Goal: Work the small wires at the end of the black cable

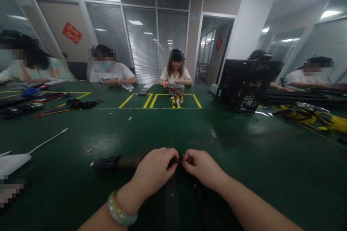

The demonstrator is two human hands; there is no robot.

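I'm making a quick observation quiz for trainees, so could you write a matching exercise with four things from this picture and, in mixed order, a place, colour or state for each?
Things
1. Bangle
2. Tool
3. Case
4. Table

Places, colours, states
A. Black, beyond the right hand
B. Green, with yellow lines
C. Around the left wrist
D. Lying with its silver tip pointing left

Pairs: 1-C, 2-D, 3-A, 4-B
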